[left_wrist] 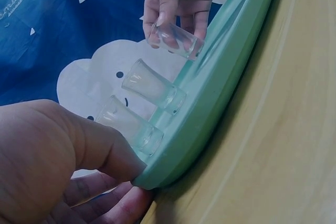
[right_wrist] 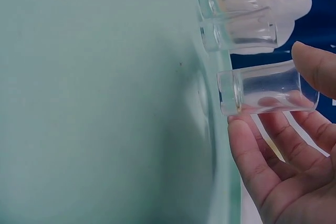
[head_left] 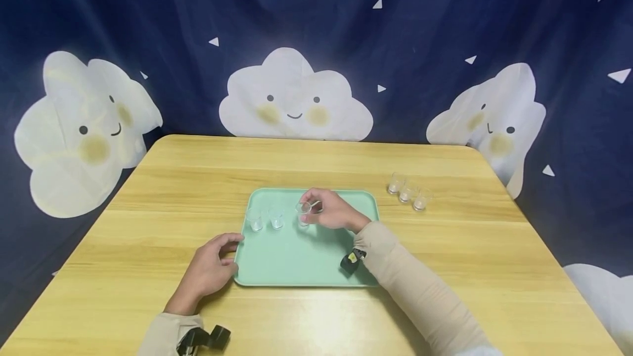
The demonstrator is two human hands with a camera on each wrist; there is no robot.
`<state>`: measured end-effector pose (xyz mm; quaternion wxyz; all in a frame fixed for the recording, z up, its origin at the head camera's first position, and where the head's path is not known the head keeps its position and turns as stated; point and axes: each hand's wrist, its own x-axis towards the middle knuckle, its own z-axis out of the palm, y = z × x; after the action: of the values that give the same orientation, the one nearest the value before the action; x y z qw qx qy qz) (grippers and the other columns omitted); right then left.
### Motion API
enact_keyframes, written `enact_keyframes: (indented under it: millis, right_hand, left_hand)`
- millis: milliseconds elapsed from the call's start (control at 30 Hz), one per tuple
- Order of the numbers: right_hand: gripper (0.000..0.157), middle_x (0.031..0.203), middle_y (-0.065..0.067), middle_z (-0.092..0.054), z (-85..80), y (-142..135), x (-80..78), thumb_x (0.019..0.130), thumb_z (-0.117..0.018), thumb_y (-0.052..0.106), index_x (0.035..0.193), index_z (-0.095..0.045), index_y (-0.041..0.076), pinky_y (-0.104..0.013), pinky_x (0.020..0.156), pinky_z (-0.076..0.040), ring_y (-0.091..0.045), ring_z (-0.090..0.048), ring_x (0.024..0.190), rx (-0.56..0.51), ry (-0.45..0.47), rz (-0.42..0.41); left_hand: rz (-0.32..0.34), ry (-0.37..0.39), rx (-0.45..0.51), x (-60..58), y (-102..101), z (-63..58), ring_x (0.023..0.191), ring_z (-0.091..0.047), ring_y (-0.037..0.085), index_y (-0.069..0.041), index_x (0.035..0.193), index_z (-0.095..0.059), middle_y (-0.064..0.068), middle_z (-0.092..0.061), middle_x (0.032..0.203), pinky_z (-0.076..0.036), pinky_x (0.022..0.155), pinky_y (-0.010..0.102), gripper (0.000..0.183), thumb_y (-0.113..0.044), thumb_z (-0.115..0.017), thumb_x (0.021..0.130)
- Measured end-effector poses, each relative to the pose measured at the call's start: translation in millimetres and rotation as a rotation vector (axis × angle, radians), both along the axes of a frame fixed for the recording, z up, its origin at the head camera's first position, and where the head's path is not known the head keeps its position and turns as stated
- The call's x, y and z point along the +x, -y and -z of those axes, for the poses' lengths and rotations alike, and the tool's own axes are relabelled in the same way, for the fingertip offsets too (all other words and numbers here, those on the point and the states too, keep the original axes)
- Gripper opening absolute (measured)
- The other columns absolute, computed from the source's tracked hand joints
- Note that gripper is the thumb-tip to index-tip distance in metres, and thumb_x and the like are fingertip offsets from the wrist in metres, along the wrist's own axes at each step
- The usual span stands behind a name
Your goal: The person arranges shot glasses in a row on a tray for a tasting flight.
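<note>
My right hand [head_left: 328, 210] holds a small clear shot glass [right_wrist: 268, 90] between thumb and fingers, low over the far part of the light green tray [head_left: 296, 262]. Two more shot glasses stand upright toward the tray's far left, one shot glass [head_left: 254, 221] near the corner and another shot glass [head_left: 276, 220] between it and the held one. At the tray's left edge rests my left hand [head_left: 210, 268], thumb and fingers spread in a loose curve against the rim. The left wrist view has the thumb [left_wrist: 113, 153] right at that rim.
Right of the tray, three more clear glasses [head_left: 405, 194] stand in a slanting row on the wooden table [head_left: 316, 161]. A dark blue curtain [head_left: 346, 10] with smiling clouds hangs behind the table's far edge.
</note>
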<state>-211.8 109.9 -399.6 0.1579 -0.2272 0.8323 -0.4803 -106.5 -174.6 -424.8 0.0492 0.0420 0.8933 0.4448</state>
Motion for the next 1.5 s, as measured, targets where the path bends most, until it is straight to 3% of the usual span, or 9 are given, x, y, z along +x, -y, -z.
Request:
enact_keyframes:
  millis: [967,1500]
  right_hand:
    - [0.029,0.098,-0.003,-0.062,2.4,12,-3.4,0.083,-0.075,0.010,0.108,-0.061,0.007,-0.029,0.090,-0.052,-0.016,-0.063,0.087,0.027,0.002,-0.028]
    - [0.035,0.104,-0.014,-0.063,6.6,10,-5.1,0.081,-0.076,0.005,0.111,-0.060,-0.001,-0.030,0.090,-0.053,-0.023,-0.064,0.089,-0.034,-0.001,-0.053]
  left_hand:
    - [0.006,-0.014,-0.021,1.9,1,0.6,0.113,-0.057,0.034,0.000,0.125,-0.058,0.018,-0.057,0.125,-0.057,0.084,0.031,0.050,0.008,-0.055,0.076]
    - [0.015,-0.009,-0.024,1.5,0,-0.8,0.115,-0.056,0.035,0.001,0.126,-0.057,0.019,-0.055,0.128,-0.057,0.085,0.032,0.050,0.008,-0.056,0.077]
